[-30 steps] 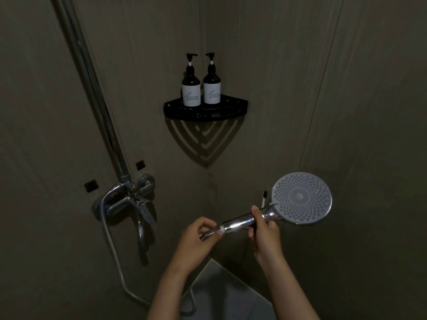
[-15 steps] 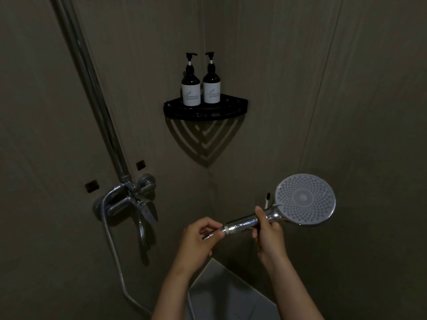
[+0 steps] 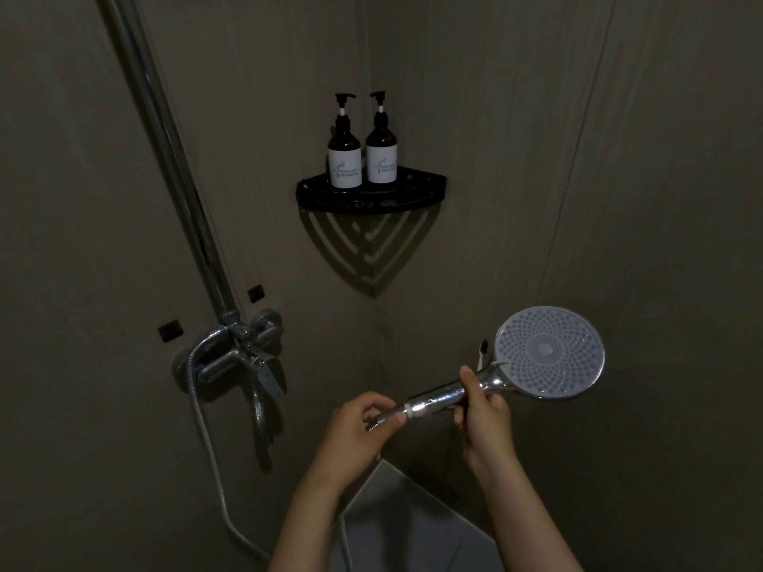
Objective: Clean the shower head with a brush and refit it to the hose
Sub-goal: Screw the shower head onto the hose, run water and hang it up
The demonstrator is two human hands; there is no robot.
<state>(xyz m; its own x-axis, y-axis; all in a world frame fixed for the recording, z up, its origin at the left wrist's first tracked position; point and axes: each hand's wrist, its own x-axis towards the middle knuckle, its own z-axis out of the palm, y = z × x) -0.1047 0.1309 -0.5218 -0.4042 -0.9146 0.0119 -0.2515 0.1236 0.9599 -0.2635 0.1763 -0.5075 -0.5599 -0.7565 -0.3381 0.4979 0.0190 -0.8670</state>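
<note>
Glossy chrome shower head [image 3: 446, 398] handle, matt grey face; ribbed metal hose [image 3: 206, 439].

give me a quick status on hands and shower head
Left hand pinching hose end at handle base. Right hand gripping shower head, brush tucked behind. Nothing in the way.

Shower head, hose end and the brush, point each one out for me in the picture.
Shower head [image 3: 551, 352]: head view, on the round grey spray face.
Hose end [image 3: 376, 424]: head view, on the metal tip at the left hand's fingers.
Brush [image 3: 483, 348]: head view, on the dark bristle tip.
</note>
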